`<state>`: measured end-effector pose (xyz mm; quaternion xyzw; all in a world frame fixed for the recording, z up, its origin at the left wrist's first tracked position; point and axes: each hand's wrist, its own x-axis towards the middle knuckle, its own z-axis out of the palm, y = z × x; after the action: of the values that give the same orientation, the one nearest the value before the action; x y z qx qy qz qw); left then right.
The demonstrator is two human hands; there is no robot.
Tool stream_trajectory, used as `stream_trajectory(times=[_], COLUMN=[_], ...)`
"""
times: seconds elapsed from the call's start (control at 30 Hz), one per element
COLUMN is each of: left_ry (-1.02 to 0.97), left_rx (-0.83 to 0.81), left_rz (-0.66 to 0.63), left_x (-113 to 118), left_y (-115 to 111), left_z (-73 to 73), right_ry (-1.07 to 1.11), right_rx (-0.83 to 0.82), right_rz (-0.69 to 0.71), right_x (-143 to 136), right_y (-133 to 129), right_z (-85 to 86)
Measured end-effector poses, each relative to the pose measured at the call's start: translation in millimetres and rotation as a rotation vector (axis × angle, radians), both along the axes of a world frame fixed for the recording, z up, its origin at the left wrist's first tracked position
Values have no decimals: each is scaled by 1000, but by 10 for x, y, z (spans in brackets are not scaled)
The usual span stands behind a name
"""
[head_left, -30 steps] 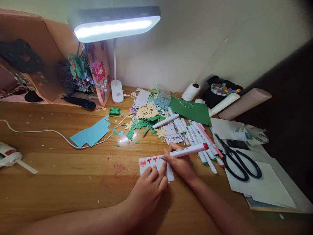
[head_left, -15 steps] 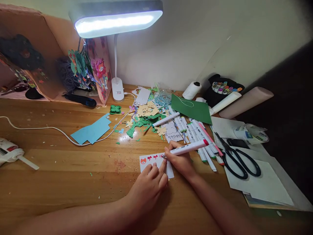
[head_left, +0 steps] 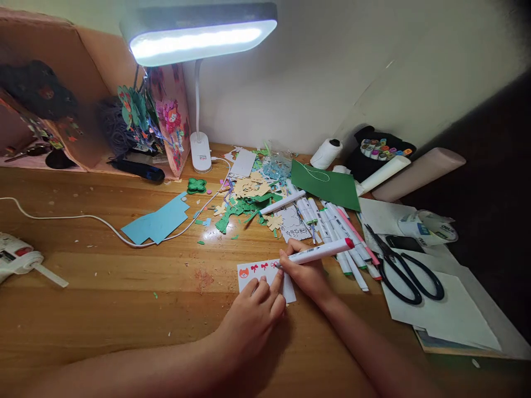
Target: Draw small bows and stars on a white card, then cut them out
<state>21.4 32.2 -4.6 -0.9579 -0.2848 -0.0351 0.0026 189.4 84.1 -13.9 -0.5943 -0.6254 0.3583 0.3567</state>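
Note:
A small white card (head_left: 245, 283) lies on the wooden table, bearing an orange animal face, two filled red bows and a third bow in outline. My right hand (head_left: 305, 275) is closed round a white marker (head_left: 315, 252) with a red end, its tip touching the card at the outlined bow. On the card's lower part rests my left hand (head_left: 256, 309), fingers apart and pressing the paper flat, the index fingertip close to the marker tip.
Loose markers (head_left: 340, 237) and paper scraps (head_left: 249, 193) lie beyond my hands. Black scissors (head_left: 398, 265) rest on white sheets at right. Blue paper (head_left: 160, 221), a cable and a glue gun (head_left: 20, 257) are at left. A lit lamp (head_left: 203, 41) hangs above.
The whole view has shifted very slightly. Both hands, the card and the marker keep nearly the same places.

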Motion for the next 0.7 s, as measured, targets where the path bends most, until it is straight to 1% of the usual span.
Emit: stream_trajectory(times=[0.1, 0.2, 0.3, 0.53, 0.7], left_ry=[-15, -26, -36, -49, -31], left_rx=[1, 15, 21, 16, 8], left_rz=[-4, 7, 4, 15, 5], left_x=[3, 6, 7, -2, 3], left_y=[3, 6, 5, 3, 13], left_z=[-3, -5, -7, -11, -19], right_ry=[3, 41, 54, -11, -33], right_rx=[-2, 30, 35, 0, -11], right_rz=[-3, -21, -2, 32, 18], right_x=[-1, -8, -16, -14, -18], right_y=[1, 2, 1, -4, -8], right_z=[8, 26, 27, -2, 5])
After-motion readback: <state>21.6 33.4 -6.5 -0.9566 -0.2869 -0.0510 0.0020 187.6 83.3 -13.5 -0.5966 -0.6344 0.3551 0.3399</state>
